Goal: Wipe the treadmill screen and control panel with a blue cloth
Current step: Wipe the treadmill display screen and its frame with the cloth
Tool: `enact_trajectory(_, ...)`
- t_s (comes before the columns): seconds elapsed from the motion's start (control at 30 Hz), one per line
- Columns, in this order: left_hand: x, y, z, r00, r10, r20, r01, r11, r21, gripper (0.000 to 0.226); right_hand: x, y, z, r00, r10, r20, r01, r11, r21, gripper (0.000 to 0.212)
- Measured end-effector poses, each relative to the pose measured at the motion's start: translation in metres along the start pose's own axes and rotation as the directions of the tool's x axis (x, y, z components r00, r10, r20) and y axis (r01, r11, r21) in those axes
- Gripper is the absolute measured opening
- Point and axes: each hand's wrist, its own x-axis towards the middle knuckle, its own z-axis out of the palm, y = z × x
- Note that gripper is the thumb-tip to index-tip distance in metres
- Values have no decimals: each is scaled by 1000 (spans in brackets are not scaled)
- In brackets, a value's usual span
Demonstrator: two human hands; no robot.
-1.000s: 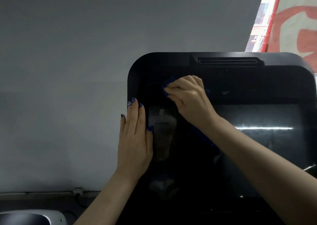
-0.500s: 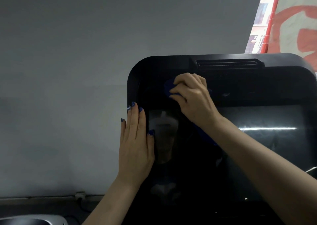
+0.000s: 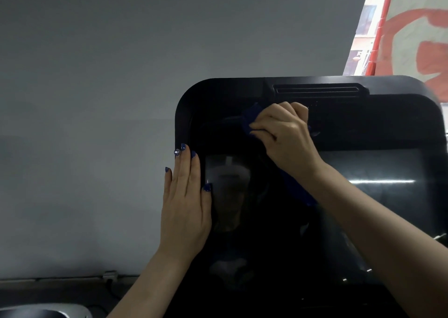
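Observation:
The treadmill console is a large black glossy panel (image 3: 378, 128) with rounded corners, and its dark screen (image 3: 378, 196) reflects a strip of light. My right hand (image 3: 286, 136) presses a blue cloth (image 3: 251, 119) against the upper left part of the panel, just below a slot-shaped vent (image 3: 315, 90). Most of the cloth is hidden under the hand; a dark blue fold trails along below my wrist. My left hand (image 3: 186, 203) lies flat with fingers together on the panel's left edge, holding nothing.
A plain grey wall (image 3: 97, 99) stands behind the console. A window with a red and white banner (image 3: 412, 31) fills the top right corner. A cable and wall trim (image 3: 109, 275) run along the bottom left, above a silver rounded object (image 3: 48, 313).
My right hand has slid the cloth up and to the right across the top of the panel, nearer the vent. My left hand has stayed flat on the left edge.

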Motion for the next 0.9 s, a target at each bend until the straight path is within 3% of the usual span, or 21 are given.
enact_trajectory(0.17, 9, 11, -6, 998, 50, -25, -48, 997, 59, 58, -3, -8, 1, 998, 42, -44, -42, 999, 14, 9)
enact_trajectory(0.3, 33, 18, -9, 990, 135, -28, -131, 986, 107, 58, -19, 1, -13, 998, -57, 15, 57, 998, 7, 10)
enact_trajectory(0.53, 34, 13, 0, 989, 144, -18, -138, 975, 175, 54, -23, 7, -15, 994, 54, -99, -56, 998, -15, 4)
enact_trajectory(0.7, 31, 12, -2, 985, 170, -1, -166, 963, 210, 52, -31, 13, -23, 999, -32, -26, 32, 999, -6, 3)
enact_trajectory(0.9, 31, 13, -1, 985, 175, 3, -171, 959, 226, 51, -24, 11, -18, 997, 19, -78, -22, 999, -38, 6)
